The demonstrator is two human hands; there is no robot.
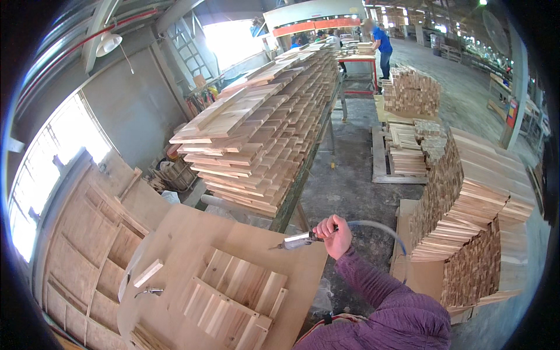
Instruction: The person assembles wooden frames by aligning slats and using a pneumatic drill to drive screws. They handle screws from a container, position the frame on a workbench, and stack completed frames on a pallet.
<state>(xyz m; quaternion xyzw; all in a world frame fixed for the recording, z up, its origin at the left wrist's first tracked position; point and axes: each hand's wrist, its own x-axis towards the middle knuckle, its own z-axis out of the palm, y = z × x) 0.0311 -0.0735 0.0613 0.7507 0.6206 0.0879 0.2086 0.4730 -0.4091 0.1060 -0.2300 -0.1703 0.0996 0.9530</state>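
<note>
1. Basket (185,179) at nine o'clock, wooden pieces inside!
2. Tool (298,240) over desk (181,239), past one o'clock from slatted panel (254,286), long axis sloping, tip toward eight-thirty!
3. Right fingers (328,226) wrapped around it; left fingers, can't tell.

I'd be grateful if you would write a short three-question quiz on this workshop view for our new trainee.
1. Multiple choice: what does the right hand hold?
A) a hammer
B) a handheld tool
C) a paintbrush

2. True or false: the small wooden block lies to the left of the slatted wooden panel.

3. Fill in the colour: the sleeve on the right arm is ____.

Key: 1. B; 2. True; 3. purple.
</note>
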